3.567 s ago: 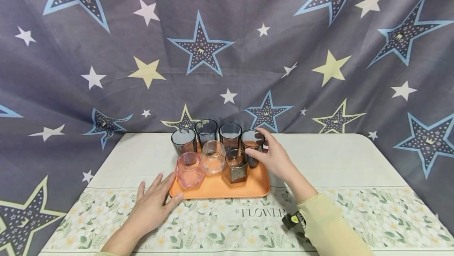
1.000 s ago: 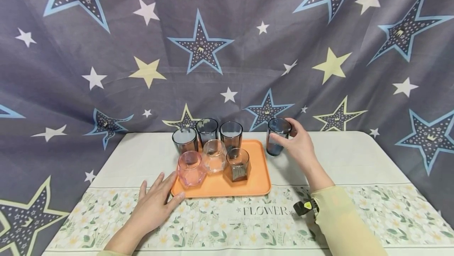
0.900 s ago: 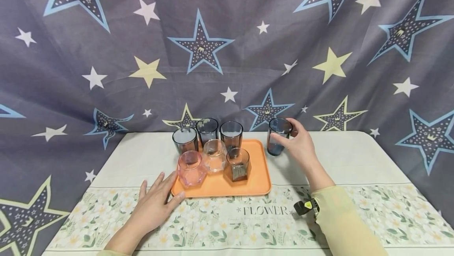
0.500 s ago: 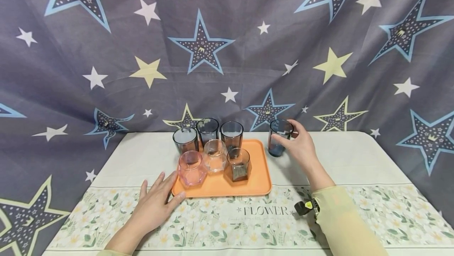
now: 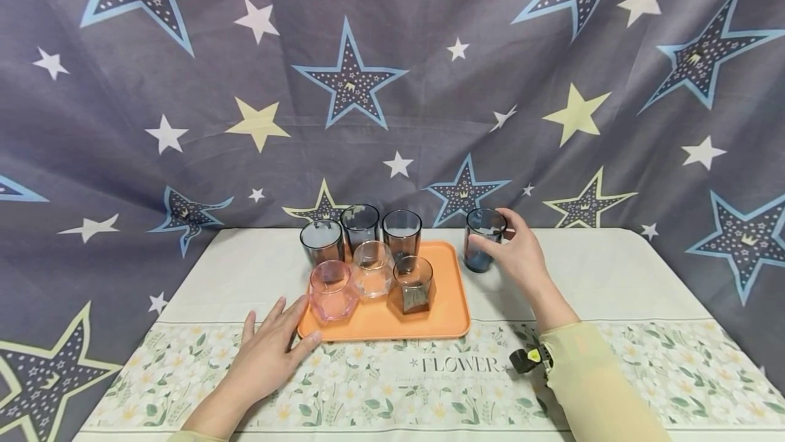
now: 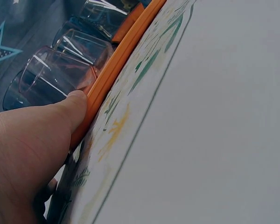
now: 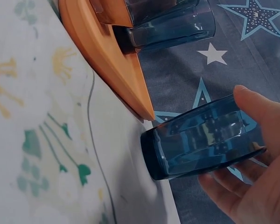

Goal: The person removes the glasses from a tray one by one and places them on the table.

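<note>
My right hand [image 5: 518, 251] grips a tall blue-tinted drinking glass [image 7: 200, 137] near its rim, thumb on one side and fingers on the other. The glass stands upright just right of the orange tray [image 5: 450, 292], its base at the white tablecloth. My left hand [image 5: 266, 353] rests at the tray's front left corner, fingers extended and thumb against the rim. On the tray are a pink glass [image 5: 333, 299], a clear glass [image 5: 372, 278] and a smoky brown glass [image 5: 413, 292]. Behind them stand three dark tinted tumblers, including one at the left [image 5: 323, 244].
A floral band with the word FLOWER runs across the tablecloth [image 5: 613, 285] in front of the tray. A grey star-patterned curtain [image 5: 392, 88] hangs right behind the table's back edge. A small black device [image 5: 526, 359] sits at my right wrist.
My right hand has carried the blue glass from the tray's right side to the right, over the edge, and lowered it slightly beside the tray. My left hand has stayed at the corner.
</note>
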